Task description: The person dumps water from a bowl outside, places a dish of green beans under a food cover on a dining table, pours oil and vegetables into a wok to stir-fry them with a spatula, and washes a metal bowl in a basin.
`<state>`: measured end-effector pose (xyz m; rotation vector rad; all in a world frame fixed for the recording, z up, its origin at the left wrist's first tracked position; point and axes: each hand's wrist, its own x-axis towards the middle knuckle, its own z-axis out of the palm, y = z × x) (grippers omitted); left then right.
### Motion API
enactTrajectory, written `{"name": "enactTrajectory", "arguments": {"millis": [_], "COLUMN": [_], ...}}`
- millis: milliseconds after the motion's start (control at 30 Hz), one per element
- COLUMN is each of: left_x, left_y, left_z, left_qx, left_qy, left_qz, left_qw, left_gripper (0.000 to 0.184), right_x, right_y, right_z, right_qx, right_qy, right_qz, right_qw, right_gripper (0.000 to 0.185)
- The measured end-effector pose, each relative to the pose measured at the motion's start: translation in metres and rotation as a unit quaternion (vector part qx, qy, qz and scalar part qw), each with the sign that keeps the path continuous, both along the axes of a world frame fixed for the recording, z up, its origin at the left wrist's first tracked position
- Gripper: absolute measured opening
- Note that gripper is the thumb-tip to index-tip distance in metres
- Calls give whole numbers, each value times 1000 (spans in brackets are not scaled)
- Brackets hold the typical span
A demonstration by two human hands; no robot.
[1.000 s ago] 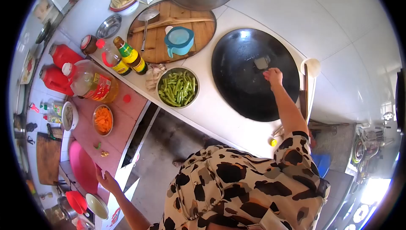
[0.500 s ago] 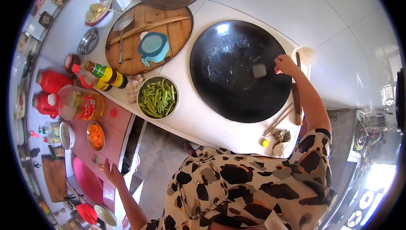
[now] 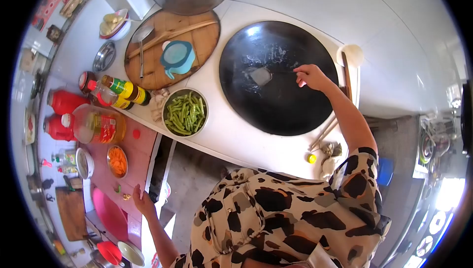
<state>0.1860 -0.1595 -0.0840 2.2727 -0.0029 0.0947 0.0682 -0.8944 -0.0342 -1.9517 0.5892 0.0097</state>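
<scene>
1. From the head camera, I look down past a spotted shirt [image 3: 281,204] at a white counter [image 3: 246,150] and a lower pink counter [image 3: 143,150] on the left side.
2. My right hand [image 3: 310,77] is closed around the thin handle of a spatula [image 3: 261,76], reaching in over the right part of a big black wok [image 3: 286,113].
3. The spatula's flat grey blade lies within the wok, left of the hand; I cannot tell whether it touches the metal. Whitish, shiny streaks mark the wok around the blade.
4. My left hand [image 3: 143,203] is loose, fingers spread, with nothing visible in it. It hangs near the edge of the pink counter, beside a small gold-coloured bit [image 3: 127,197].
5. Left of the wok, well apart from both hands, a metal bowl [image 3: 207,113] holds green beans [image 3: 185,114].
6. Beyond the bowl, a round wooden board [image 3: 204,37] carries a blue container [image 3: 178,57], a long-handled ladle [image 3: 143,33] and a wooden stick.
7. On the pink counter, a small bowl of orange pieces [image 3: 117,162] sits near a large oil bottle [image 3: 101,124]. A pink basin [image 3: 109,214] is just beyond the left hand.
</scene>
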Motion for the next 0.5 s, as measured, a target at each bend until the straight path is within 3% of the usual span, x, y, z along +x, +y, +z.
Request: {"name": "enactTrajectory", "arguments": {"millis": [133,200,233,267,333,367,400,433,500], "left_x": [10,18,22,27,39,44,49,54,66], "left_y": [-18,-28,-35,-39,-45,-47,-52,-58,-63], "left_z": [-3,-5,-5,-8,-13,-14,-14,-14,-21], "left_qx": [9,-2,-8,-17,-15,-13,-19,-24,-22], "left_qy": [19,34,41,39,59,68,77,87,99], "left_qz": [-37,-59,-71,-78,-108,-122,-145,-168,-211], "left_qw": [999,998,997,996,992,990,986,982,972], "left_gripper": [37,37,37,37,36,36,36,36,36], "right_x": [-32,-63,-73,-92,-115,-127,-158,-186,-222], "right_y": [70,97,115,136,186,207,224,238,266], "right_z": [72,61,55,49,54,54,25,-16,-40], "right_qx": [-136,-364,-430,-446,-414,-348,-385,-419,-407], "right_qy": [110,90,213,203,304,324,224,207,181], "right_qz": [65,163,200,212,153,128,102,82,70], "right_qw": [982,912,854,846,844,870,890,880,893], "right_gripper": [21,23,22,22,28,33,38,45,49]}}
